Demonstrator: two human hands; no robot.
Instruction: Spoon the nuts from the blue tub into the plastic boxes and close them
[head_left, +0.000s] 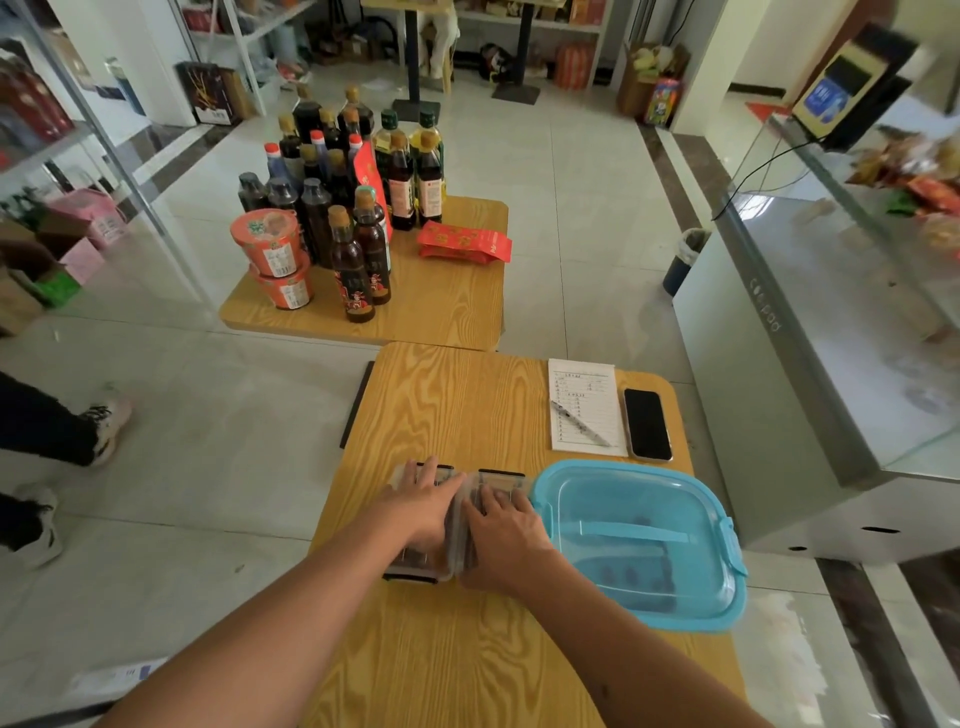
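On the near table, left hand and right hand flat, fingers straight, on two boxes. Press evenly along edges so both lids seat fully.

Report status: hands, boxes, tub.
Left hand flat on left box. Right hand flat on right box. Tub lidded. Nothing blocking.

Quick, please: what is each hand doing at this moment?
Left hand: open, fingers flat on the left plastic box.
Right hand: open, fingers flat on the right plastic box.
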